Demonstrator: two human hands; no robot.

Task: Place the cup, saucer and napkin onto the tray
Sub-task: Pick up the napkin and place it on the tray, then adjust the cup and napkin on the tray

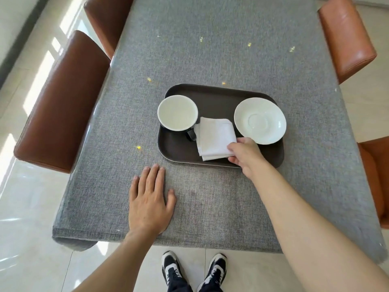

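Note:
A dark brown tray lies on the grey tablecloth. On its left part stands a cup, white inside with a dark handle. A white saucer rests on the tray's right part. Between them lies a folded white napkin on the tray floor. My right hand pinches the napkin's near right corner between thumb and fingers. My left hand lies flat on the cloth, palm down, near the table's front edge and left of the tray, holding nothing.
The table is covered by a grey cloth. Brown leather chairs stand at the left and far left; orange ones stand at the right and near right. My shoes show below the table edge.

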